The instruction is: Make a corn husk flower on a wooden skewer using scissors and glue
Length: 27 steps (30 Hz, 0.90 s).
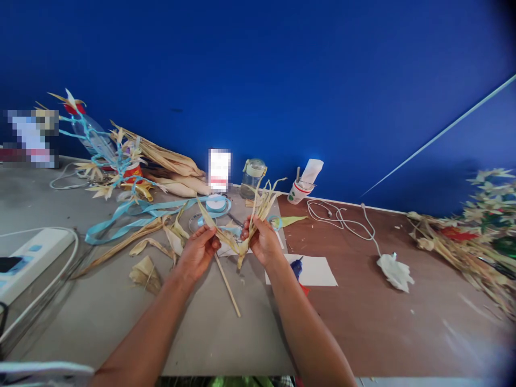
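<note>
Between my two hands is a pale dried corn husk [241, 248], split into narrow strips that fan upward from a gathered base. My left hand [201, 250] is closed, pinching one strip that is pulled out to the left. My right hand [264, 240] is closed around the standing strips just above the base. Under my left hand, a thin wooden stick [228, 286] lies on the table. Right of my right wrist, a blue glue gun [297, 266], partly hidden by the forearm, rests on white paper [320, 271].
Loose husks [116, 250] and blue ribbon [102, 228] lie at the left, near a wire-branched husk-flower piece [121, 161]. A power strip [34, 263] sits left. Behind stand a jar [253, 177] and a paper cup [300, 191]. A cable [342, 217] and husk bundle [451, 252] lie right.
</note>
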Available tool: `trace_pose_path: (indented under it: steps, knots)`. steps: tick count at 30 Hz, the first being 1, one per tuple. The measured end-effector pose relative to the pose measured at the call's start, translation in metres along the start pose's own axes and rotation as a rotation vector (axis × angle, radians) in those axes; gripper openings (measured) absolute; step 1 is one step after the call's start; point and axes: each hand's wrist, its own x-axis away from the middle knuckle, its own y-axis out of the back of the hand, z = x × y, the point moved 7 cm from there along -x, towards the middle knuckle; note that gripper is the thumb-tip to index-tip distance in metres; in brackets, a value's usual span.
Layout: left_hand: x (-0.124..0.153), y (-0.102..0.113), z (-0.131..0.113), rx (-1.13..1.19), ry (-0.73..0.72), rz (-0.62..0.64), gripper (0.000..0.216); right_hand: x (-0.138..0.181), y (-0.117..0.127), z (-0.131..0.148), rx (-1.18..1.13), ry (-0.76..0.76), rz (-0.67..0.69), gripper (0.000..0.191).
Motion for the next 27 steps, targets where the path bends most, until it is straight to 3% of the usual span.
trace_pose_path:
  steps: [5, 8, 11, 13, 15, 17, 18, 20, 22, 25, 27]
  knots:
    - [0.004, -0.010, 0.009, -0.128, -0.024, 0.048, 0.022, 0.005, -0.009, -0.010, 0.117, 0.006, 0.062, 0.042]
    - [0.009, -0.017, 0.014, -0.192, -0.005, 0.118, 0.023, 0.006, -0.011, -0.019, 0.219, -0.059, 0.061, 0.037]
    - [0.015, -0.027, 0.012, -0.227, -0.024, 0.229, 0.029, 0.005, -0.010, -0.011, 0.168, -0.118, 0.037, 0.031]
    - [0.015, -0.021, -0.001, -0.375, -0.150, 0.152, 0.027, 0.002, -0.003, 0.011, 0.174, -0.081, -0.017, 0.033]
    - [0.014, -0.008, -0.027, -0.680, -0.379, -0.044, 0.020, -0.003, 0.005, 0.043, 0.265, 0.013, -0.047, 0.039]
    - [0.018, 0.000, -0.055, -1.087, -0.630, -0.213, 0.019, -0.007, 0.017, 0.079, 0.552, 0.138, -0.113, 0.044]
    - [0.019, 0.004, -0.065, -1.293, -0.687, -0.286, 0.024, -0.009, 0.023, 0.099, 0.762, 0.236, -0.166, 0.045]
    - [0.016, 0.016, -0.074, -1.669, -0.611, -0.399, 0.032, -0.011, 0.031, 0.128, 1.222, 0.364, -0.307, 0.050]
    - [0.014, 0.025, -0.076, -1.910, -0.471, -0.400, 0.035, -0.013, 0.037, 0.141, 1.504, 0.403, -0.419, 0.062]
    - [0.014, 0.027, -0.071, -2.101, -0.383, -0.320, 0.036, -0.017, 0.042, 0.133, 1.673, 0.366, -0.493, 0.073]
    - [0.013, 0.026, -0.068, -2.126, -0.377, -0.293, 0.034, -0.016, 0.035, 0.119, 1.665, 0.404, -0.460, 0.068]
